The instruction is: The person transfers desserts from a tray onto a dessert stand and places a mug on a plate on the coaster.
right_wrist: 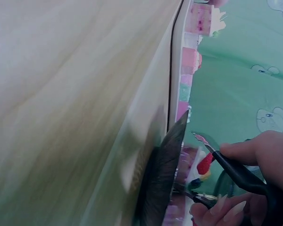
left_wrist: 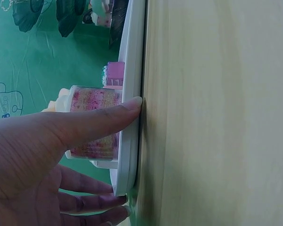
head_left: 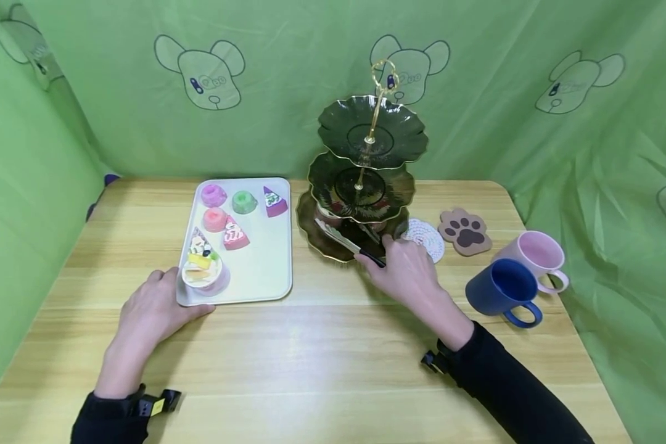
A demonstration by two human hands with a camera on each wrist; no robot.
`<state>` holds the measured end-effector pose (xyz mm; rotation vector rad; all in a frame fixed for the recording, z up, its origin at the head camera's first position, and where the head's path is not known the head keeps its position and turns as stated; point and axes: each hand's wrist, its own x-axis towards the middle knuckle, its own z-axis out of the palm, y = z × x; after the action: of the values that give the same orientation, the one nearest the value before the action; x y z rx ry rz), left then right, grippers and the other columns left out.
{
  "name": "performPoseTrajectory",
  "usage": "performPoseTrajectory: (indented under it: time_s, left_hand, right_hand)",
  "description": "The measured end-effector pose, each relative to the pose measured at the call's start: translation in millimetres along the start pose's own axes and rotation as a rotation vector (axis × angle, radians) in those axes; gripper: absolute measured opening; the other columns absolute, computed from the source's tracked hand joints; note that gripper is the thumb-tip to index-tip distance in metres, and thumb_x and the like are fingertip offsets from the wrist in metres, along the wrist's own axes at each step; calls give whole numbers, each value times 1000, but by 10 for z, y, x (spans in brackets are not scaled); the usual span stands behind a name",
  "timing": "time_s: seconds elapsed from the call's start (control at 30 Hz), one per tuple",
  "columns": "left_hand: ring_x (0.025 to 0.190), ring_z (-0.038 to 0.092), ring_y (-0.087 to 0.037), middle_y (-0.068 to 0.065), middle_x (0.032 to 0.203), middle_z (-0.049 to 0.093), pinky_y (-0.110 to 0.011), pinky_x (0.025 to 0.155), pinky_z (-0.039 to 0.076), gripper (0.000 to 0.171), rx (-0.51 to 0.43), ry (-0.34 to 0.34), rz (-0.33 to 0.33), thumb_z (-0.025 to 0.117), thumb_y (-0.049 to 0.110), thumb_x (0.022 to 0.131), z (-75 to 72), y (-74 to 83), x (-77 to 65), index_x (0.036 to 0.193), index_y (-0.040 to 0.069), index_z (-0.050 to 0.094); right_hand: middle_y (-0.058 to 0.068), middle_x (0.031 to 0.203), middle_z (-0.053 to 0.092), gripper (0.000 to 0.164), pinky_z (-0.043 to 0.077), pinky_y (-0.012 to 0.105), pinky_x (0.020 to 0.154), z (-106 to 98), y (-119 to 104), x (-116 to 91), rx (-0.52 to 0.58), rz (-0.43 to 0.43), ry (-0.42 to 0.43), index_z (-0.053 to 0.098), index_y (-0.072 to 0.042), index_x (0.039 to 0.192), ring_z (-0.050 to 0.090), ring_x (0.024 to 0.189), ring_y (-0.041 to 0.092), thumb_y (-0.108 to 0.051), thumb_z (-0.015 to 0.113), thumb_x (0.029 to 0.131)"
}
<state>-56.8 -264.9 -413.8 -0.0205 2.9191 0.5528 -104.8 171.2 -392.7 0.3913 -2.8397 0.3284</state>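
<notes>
1. At lower left of the frame, the left hand is clamping thumb and fingers on the tray at its near corner, presumably steadying it.
2. At centre, tongs are reaching low into the tiered stand, probably to clear its upper plates; the right hand is clamping its fingers on their handles.
3. At right, a blue mug and a pink mug are standing aside, seemingly leaving working room.

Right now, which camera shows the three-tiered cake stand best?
The head view: it frames the three-tiered cake stand from gold handle to partly hidden bottom plate. The left wrist view catches only cropped, sideways parts of its plates; the right wrist view shows mainly the bottom plate's edge, close up.
</notes>
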Motion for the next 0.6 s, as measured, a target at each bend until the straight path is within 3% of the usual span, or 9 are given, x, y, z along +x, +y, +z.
performPoseTrajectory:
  time_s: [0.2,0.47,0.6]
  left_hand:
    - [91,59,-43,-33,110,58,-53,68,51,102,-3,6,13,92,58,74,8,-11,-6,138,-12,53]
    - [91,59,-44,-34,110,58,-53,68,51,106,-4,5,14,92,58,74,10,-26,4,139,-13,51]
    - [92,59,-44,-34,111,58,-54,68,51,107,-6,5,18,92,58,73,8,-29,-1,140,-14,51]
  right_hand:
    - [9,57,51,70,46,43,41,-149,11,-117,-3,31,-37,72,6,111,51,45,27,-61,76,91]
    - [3,54,44,55,40,41,39,-354,-12,-305,-5,0,-6,62,-6,85,46,43,25,-59,76,91]
    - [0,54,43,56,36,36,37,-435,-53,-400,3,-33,-12,67,-4,93,43,41,19,-60,75,92]
